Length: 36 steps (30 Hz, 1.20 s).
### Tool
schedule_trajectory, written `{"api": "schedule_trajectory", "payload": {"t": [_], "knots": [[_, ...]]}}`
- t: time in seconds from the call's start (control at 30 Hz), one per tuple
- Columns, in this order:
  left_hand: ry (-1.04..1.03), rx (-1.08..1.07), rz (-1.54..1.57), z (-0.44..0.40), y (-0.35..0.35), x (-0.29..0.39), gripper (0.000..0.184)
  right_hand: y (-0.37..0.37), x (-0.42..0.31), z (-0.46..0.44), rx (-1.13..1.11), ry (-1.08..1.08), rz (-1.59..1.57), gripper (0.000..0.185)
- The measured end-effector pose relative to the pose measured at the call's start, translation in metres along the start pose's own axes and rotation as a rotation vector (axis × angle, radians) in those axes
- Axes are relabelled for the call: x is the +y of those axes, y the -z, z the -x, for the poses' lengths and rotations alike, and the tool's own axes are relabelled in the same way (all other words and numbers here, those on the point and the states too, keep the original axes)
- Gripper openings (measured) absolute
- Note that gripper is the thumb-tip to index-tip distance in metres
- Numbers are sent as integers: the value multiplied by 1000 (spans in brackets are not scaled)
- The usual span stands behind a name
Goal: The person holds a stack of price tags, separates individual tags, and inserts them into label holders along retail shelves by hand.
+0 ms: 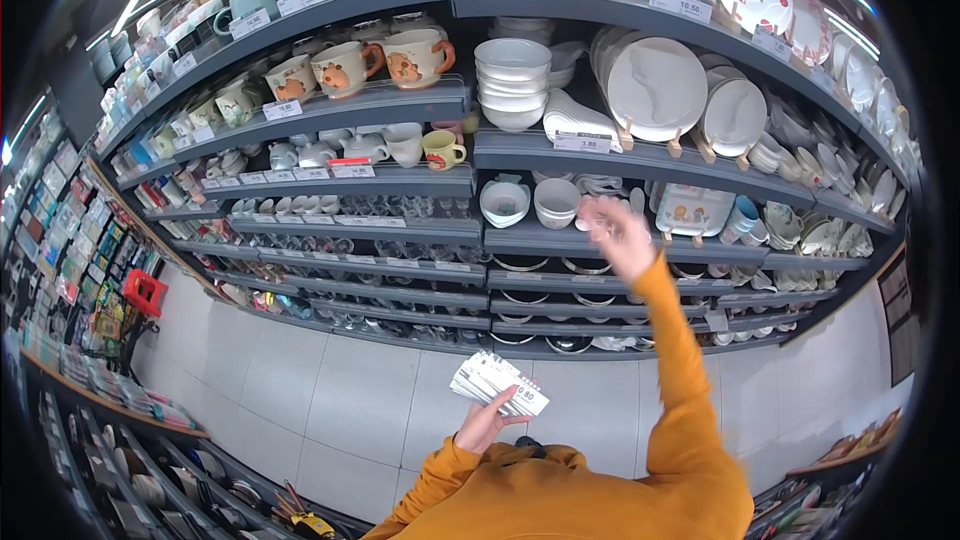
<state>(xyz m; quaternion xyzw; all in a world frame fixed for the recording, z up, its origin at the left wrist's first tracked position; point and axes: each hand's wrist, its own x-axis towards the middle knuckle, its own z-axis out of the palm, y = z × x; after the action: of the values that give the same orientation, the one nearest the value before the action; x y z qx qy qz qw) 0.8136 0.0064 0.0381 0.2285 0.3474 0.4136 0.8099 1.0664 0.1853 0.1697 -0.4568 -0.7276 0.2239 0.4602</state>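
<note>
My left hand (483, 424) is closed on a fanned stack of white price labels (500, 383) low in front of my body; the top one shows large digits. My right hand (618, 232) reaches to the shelf, blurred by motion, so its fingers and anything in them cannot be made out. Close beside it on the shelf stand a white bowl (556, 202) and a patterned bowl (505, 200). A tray with cartoon figures (694, 210) stands to the right of that hand.
Above are stacked white bowls (512, 80), upright plates (657, 88) and orange-patterned mugs (415, 57). Glassware fills lower shelves on the left. A red stool (145, 293) stands at the far left on the tiled floor (355, 380). More shelving lies behind me.
</note>
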Motion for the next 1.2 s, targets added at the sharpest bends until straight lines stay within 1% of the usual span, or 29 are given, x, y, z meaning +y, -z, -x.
{"api": "schedule_trajectory", "payload": {"t": [0.03, 0.07, 0.1, 0.17, 0.23, 0.33, 0.43, 0.47, 0.57, 0.6, 0.7, 0.83, 0.87, 0.97, 1.0, 1.03, 1.1, 1.2], "knots": [[-26, 44, -20, -1, 1, -2, 38, -20, 2, 29, -129, -177, -133, 27], [-52, 89, -41, -2, 3, -4, 37, -43, 10, 58, -205, -108, -144, 27], [-76, 135, -64, -3, 5, -5, 35, -54, 0, 83, -350, -207, -136, 25], [-99, 177, -74, -6, 5, -5, 32, -80, 7, 127, -492, -452, -289, 26], [-109, 192, -104, -10, 6, -4, 32, -104, 23, 168, -413, -451, -457, 26], [-91, 180, -161, -16, 8, -3, 35, -112, 14, 188, -259, -476, -464, 24], [-63, 159, -183, -21, 3, -2, 34, -97, 7, 180, -240, -617, -465, 22], [-58, 151, -185, -22, -1, -1, 32, -97, 13, 180, -180, -576, -495, 19], [-36, 91, -188, -21, -10, 6, 32, -88, 14, 169, -140, -597, -527, 19], [-29, 66, -187, -22, -10, 8, 33, -87, 17, 166, -66, -590, -562, 17], [10, 14, -119, -23, -7, 10, 36, -79, 17, 150, 59, -589, -718, 18], [43, -26, -91, -23, 3, 8, 39, -71, 9, 132, 107, -584, -812, 21], [47, -33, -83, -22, 4, 8, 40, -73, 14, 132, 145, -554, -816, 25], [41, -47, -74, -21, 7, 8, 40, -75, 30, 131, 198, -466, -688, 32], [40, -52, -76, -20, 9, 7, 40, -70, 9, 122, 233, -487, -710, 39], [36, -53, -82, -20, 9, 8, 40, -65, -1, 116, 259, -464, -690, 41], [32, -58, -97, -19, 9, 9, 40, -54, -14, 105, 302, -420, -647, 42], [53, -58, -98, -18, 7, 9, 41, -43, -31, 90, 389, -290, -582, 43]]}}
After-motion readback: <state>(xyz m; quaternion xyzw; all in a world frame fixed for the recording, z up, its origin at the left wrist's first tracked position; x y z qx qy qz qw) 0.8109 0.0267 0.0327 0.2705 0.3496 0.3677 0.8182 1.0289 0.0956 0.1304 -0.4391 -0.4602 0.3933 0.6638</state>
